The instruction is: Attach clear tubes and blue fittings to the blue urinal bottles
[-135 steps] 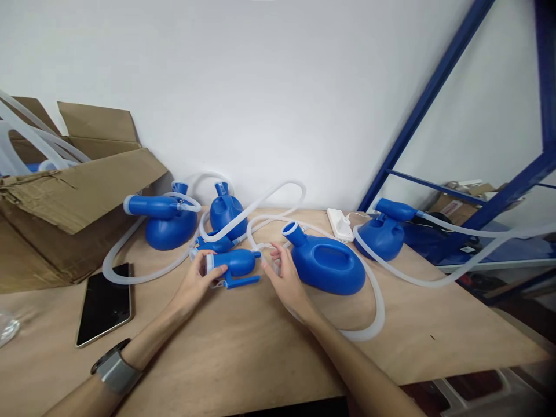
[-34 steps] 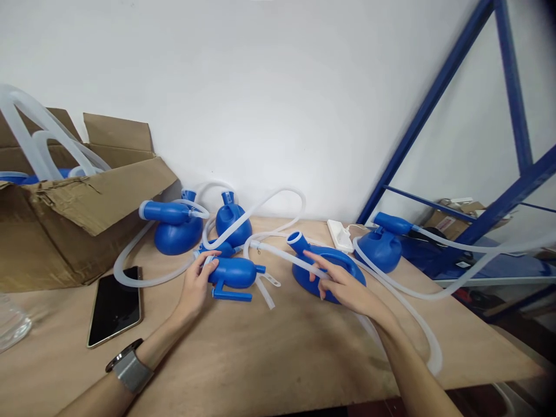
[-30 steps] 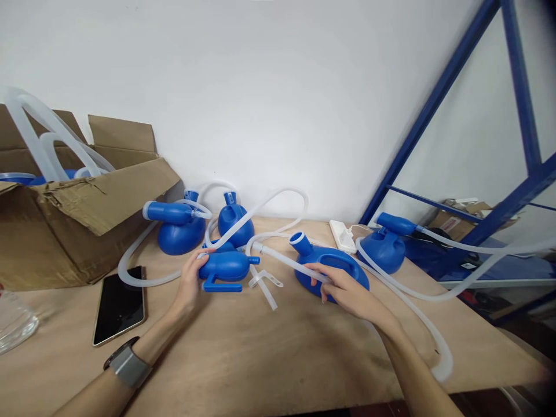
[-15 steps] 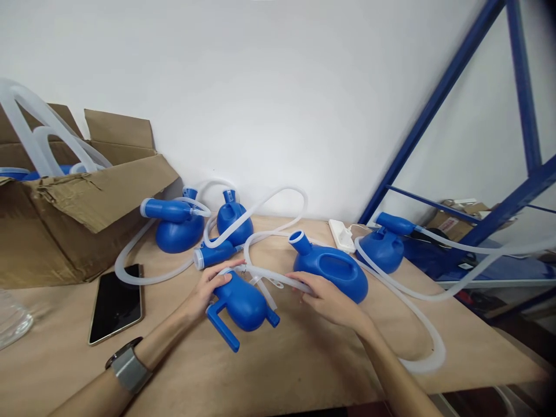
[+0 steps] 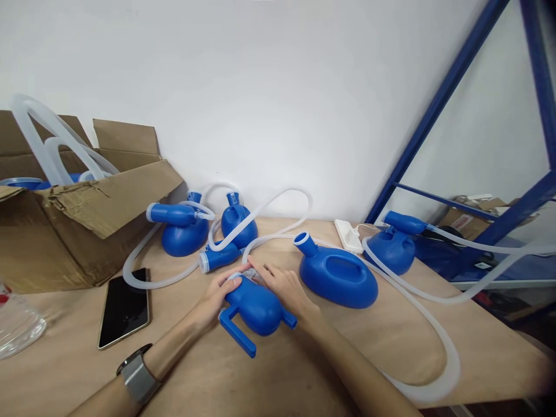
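A blue plastic urinal cup [image 5: 260,310] with an angled handle and a short spout is tilted above the table. My left hand [image 5: 221,292] grips its far end, thumb on top. My right hand [image 5: 282,284] closes around the translucent cap [image 5: 249,272] at that same end; its thumb is hidden. Just right of my right hand stands a blue urinal bottle [image 5: 336,275] with an open neck and a moulded grip. Behind my hands lies another blue urinal cup [image 5: 219,256], joined to a white tube [image 5: 243,220].
More blue bottles [image 5: 185,234] stand at the back left and right, with looped tubes. An open cardboard box [image 5: 87,226] of similar parts, a phone [image 5: 125,307] and a clear plastic bottle [image 5: 19,327] are on the left. A white power strip [image 5: 347,236] lies near the wall.
My right hand has let go of the tube and moved left to the capped end of the blue cup. The view has shifted slightly left.
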`<state>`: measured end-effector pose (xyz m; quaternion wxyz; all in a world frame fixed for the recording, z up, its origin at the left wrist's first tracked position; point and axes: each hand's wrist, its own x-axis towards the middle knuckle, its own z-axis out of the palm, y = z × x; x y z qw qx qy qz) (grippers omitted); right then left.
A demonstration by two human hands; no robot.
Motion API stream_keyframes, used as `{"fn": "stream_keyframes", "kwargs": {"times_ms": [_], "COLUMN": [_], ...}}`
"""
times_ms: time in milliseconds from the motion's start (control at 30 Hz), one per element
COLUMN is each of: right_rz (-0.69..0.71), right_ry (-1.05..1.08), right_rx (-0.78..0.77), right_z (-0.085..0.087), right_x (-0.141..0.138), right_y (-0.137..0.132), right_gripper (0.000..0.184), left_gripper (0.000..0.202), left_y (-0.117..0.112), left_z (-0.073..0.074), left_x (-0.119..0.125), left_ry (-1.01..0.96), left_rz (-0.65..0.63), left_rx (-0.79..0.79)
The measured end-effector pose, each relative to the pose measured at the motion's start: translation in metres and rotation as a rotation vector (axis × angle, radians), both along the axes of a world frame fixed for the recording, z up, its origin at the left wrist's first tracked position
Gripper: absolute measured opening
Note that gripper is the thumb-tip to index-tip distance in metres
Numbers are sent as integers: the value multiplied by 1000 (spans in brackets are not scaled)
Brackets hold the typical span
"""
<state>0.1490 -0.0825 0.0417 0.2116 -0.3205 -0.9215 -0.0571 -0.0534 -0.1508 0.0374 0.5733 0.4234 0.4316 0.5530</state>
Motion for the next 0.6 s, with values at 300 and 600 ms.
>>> {"fn": "stream_keyframes", "kwargs": {"times_ms": [300, 600], "right_rz": [88, 17], "right_ry": [146, 408], "right_rx": [-194, -274], "right_z": [-5, -4], "right_x": [6, 17], "right_y": [-6, -4], "right_gripper": [59, 20], "left_gripper": [55, 46], "left_y": [2, 14], "left_z": [1, 4], "left_x": [-2, -21], "left_ry": [-79, 73], "left_rz": [-52, 405], "left_rx": [-4, 4]}}
